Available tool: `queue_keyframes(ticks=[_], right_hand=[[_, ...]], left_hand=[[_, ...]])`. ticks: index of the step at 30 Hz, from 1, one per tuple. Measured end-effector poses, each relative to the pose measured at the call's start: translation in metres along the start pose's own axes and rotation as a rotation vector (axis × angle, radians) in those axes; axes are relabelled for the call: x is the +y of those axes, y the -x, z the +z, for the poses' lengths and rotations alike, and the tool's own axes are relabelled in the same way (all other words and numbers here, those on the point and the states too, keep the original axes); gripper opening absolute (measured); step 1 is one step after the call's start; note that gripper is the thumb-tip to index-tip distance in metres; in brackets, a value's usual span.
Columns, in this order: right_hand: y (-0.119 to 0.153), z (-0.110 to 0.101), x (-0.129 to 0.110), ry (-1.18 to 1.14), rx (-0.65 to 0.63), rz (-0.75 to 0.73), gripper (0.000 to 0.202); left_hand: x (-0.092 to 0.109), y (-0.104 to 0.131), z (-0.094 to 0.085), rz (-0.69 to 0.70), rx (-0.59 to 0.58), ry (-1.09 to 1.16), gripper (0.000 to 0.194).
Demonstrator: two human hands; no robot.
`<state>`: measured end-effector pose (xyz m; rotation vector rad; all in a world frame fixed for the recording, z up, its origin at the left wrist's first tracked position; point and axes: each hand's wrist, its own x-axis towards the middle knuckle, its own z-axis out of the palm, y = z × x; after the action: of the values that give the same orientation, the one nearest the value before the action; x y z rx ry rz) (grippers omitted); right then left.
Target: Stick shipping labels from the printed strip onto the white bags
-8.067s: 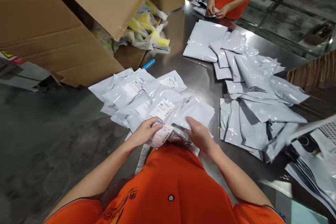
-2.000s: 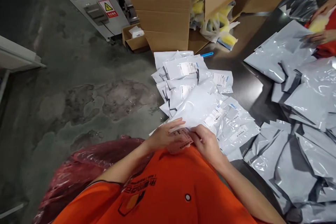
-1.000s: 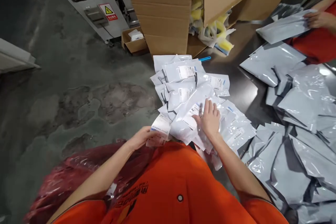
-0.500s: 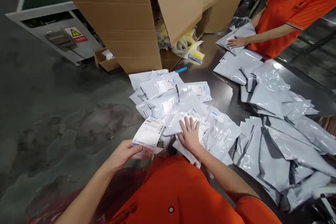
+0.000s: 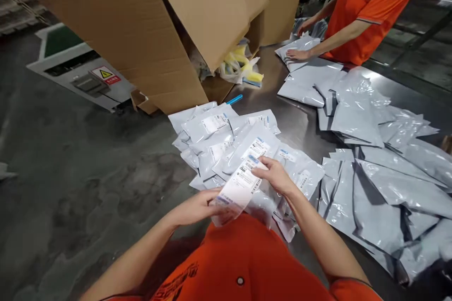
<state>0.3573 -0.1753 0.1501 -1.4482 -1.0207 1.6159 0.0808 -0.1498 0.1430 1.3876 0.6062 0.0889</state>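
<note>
Thumb and fingers of the right hand (image 5: 277,178) pinch the label (image 5: 239,184) near its upper right edge; the left hand (image 5: 196,207) is closed on its lower end. It hangs between them, over the front of the labelled bags (image 5: 226,148). Gripping only the margins, with even tension, should prevent creases. Rightward, plain bags (image 5: 377,202) lie on the table (image 5: 266,96).

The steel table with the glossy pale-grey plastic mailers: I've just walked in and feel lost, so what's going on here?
A person's left hand and right hand hold a white printed label strip between them, over a pile of glossy pale-grey plastic mailers, several bearing labels. A second pile of mailers lies to the right. Across the steel table, a co-worker's hand rests on another mailer.
</note>
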Motion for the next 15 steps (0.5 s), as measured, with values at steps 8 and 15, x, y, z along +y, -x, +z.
queue_keyframes(ticks=[8, 15], right_hand=[[0.050, 0.009, -0.006, 0.362, 0.137, -0.227, 0.028], [0.129, -0.187, -0.009, 1.419, 0.823, 0.205, 0.080]], left_hand=[[0.058, -0.062, 0.030, -0.089, 0.301, 0.012, 0.043], [0.037, -0.079, 0.028, -0.281, 0.379, 0.023, 0.048]])
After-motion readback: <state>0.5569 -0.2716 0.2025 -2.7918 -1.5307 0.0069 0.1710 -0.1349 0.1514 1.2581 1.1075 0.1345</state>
